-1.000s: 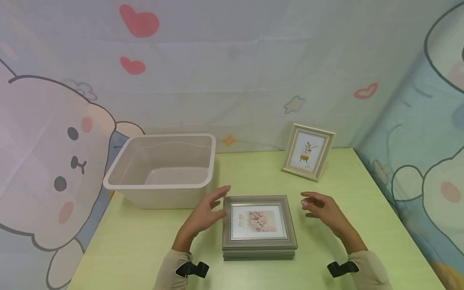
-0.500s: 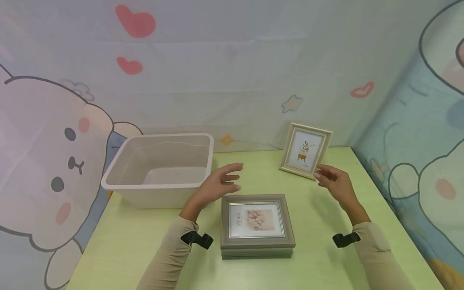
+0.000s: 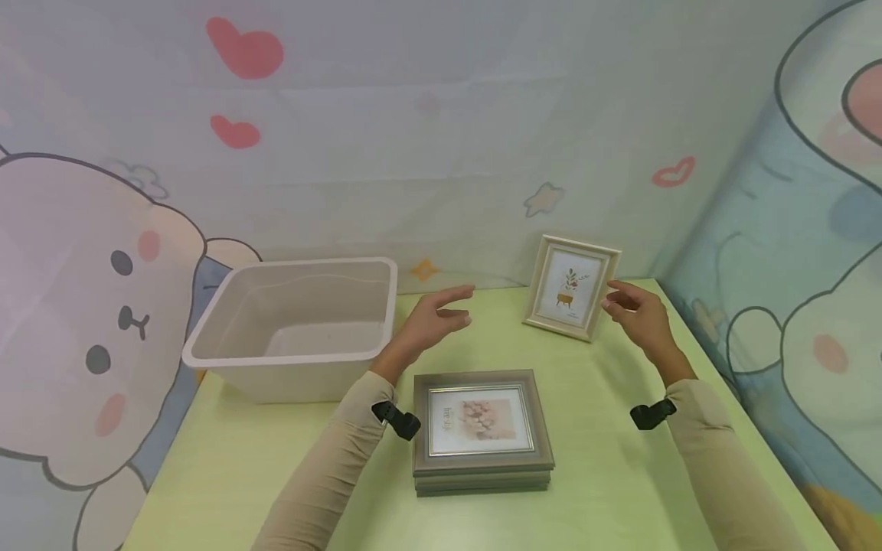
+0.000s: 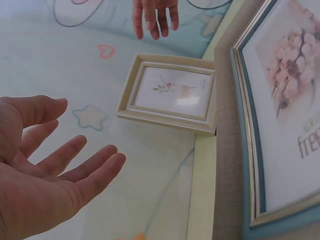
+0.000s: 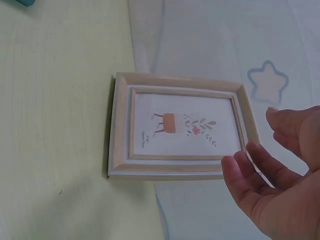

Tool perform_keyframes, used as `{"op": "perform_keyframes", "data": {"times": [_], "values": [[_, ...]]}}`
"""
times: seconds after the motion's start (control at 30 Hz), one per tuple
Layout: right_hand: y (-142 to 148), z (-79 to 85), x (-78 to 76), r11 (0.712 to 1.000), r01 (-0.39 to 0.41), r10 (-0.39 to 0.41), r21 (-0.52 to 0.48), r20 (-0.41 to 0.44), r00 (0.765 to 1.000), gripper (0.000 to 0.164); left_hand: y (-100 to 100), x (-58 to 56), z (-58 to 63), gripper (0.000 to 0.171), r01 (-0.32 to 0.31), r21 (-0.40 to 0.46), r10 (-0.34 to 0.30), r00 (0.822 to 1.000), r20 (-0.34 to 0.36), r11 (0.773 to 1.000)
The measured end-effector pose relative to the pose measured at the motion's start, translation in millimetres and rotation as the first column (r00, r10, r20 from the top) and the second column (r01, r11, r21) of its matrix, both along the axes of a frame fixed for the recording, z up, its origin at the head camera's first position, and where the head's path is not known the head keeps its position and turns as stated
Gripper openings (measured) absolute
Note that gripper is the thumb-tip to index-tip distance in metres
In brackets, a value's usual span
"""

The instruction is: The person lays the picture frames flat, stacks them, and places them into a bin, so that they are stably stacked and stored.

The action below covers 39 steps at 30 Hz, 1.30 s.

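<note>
A cream picture frame (image 3: 532, 315) with a plant print stands upright, leaning back, at the far right of the table. My right hand (image 3: 642, 315) is beside its right edge, fingers loosely bent and holding nothing; in the right wrist view the fingertips (image 5: 231, 162) overlap the frame's edge. My left hand (image 3: 429, 323) hovers between the bin and the standing frame, thumb and fingers apart, with nothing in it. Below it on the table lies a stack of grey-brown picture frames (image 3: 484, 464), the top one showing a pink flower print.
An open beige plastic bin (image 3: 289, 376) stands at the back left of the light green table (image 3: 606, 490). A printed cloth backdrop (image 3: 441, 138) rises behind the table and along its right side. Black camera straps sit on both wrists.
Both hands have moved forward from either side of the frame stack. The right hand has come up beside the standing frame; the left has also shifted right. The frames and bin have stayed put.
</note>
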State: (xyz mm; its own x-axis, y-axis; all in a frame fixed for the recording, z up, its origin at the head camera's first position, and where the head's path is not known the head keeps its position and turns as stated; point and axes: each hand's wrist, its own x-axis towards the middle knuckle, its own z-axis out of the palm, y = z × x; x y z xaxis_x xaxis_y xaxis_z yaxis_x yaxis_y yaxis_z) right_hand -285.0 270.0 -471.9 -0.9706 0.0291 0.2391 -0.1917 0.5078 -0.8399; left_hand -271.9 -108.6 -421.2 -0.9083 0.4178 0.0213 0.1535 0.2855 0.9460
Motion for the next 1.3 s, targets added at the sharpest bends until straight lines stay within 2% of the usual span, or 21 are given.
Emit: {"op": "perform_keyframes", "data": {"times": [0.17, 0.37, 0.5, 0.6, 0.73, 0.87, 1.13, 1.3], "values": [[4, 3.1, -5.1, 1.0, 0.019, -0.019, 0.0, 0.017, 1.0, 0.052, 14, -18.4, -0.9, 0.058, 0.019, 0.017, -0.019, 1.0, 0.011, 1.0], [10, 8.4, -11.5, 1.0, 0.017, -0.017, -0.016, 0.017, 1.0, 0.052, 30, -38.2, -1.2, 0.057, -0.003, 0.019, 0.001, 0.998, 0.065, 1.0], [10, 9.8, -14.5, 0.999, 0.015, -0.015, -0.039, 0.004, 1.0, 0.052, 40, -50.7, -7.7, 0.055, -0.029, 0.015, 0.027, 0.994, 0.103, 0.999], [9, 10.2, -14.9, 0.999, 0.025, -0.025, -0.048, 0.008, 1.0, 0.057, 48, -58.1, -15.1, 0.058, -0.025, 0.015, 0.023, 0.991, 0.133, 1.0], [10, 14.4, -14.1, 0.999, 0.044, -0.044, -0.021, 0.02, 0.999, 0.062, 55, -64.9, -24.1, 0.064, -0.009, 0.031, 0.003, 0.984, 0.175, 0.999], [10, 20.4, -15.6, 0.999, 0.049, -0.05, 0.017, 0.019, 0.999, 0.06, 61, -71.3, -30.2, 0.068, -0.007, 0.052, -0.003, 0.98, 0.199, 0.999], [12, 24.8, -20.7, 0.997, 0.061, -0.063, 0.052, 0.047, 0.997, 0.06, 72, -83.7, -34.0, 0.07, 0.017, 0.034, -0.024, 0.98, 0.198, 0.999], [9, 26.6, -21.5, 0.997, 0.055, -0.059, 0.063, 0.069, 0.996, 0.06, 78, -85.9, -38.8, 0.071, 0.043, 0.041, -0.051, 0.98, 0.194, 0.998]]}}
